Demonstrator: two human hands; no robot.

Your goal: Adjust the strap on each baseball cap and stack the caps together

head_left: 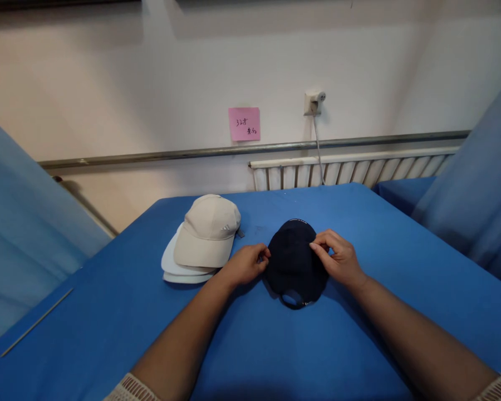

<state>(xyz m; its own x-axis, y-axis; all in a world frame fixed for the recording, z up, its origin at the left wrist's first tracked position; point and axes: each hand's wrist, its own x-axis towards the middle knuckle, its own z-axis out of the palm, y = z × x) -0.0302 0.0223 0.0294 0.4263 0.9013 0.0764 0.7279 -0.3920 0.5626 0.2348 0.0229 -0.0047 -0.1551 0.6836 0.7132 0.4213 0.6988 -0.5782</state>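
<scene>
A dark navy baseball cap (pixel 296 259) rests on the blue-covered table in front of me, its strap opening facing my side. At its left edge, my left hand (pixel 249 262) pinches the fabric between thumb and fingers. My right hand (pixel 338 256) grips the cap's upper right side, thumb and fingertips pressed together on the cloth. To the left of my left hand sits a stack of caps, with a beige cap (pixel 211 225) on top and a pale cap (pixel 171 256) beneath, brims toward me.
The blue table cover (pixel 300 356) spreads around the caps. A thin stick (pixel 37 322) lies at the left edge. Behind are a metal rail (pixel 183 153), a radiator (pixel 359 169), a plugged socket (pixel 313 104) and a pink note (pixel 244 123). Blue curtains (pixel 20 234) hang on both sides.
</scene>
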